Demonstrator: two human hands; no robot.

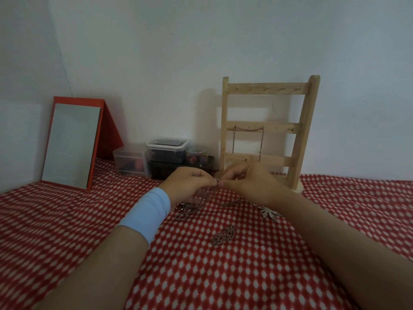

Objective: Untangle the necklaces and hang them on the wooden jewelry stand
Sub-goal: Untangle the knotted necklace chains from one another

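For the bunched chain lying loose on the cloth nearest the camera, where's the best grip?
Probably pinch the bunched chain from straight above, at a loop at its far end: it lies in a flat heap on the cloth, offering no side grip.

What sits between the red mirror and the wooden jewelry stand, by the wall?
Head view: a cluster of clear plastic boxes and a small round jar.

No readable text, labels, brands or numbers anywhere in view
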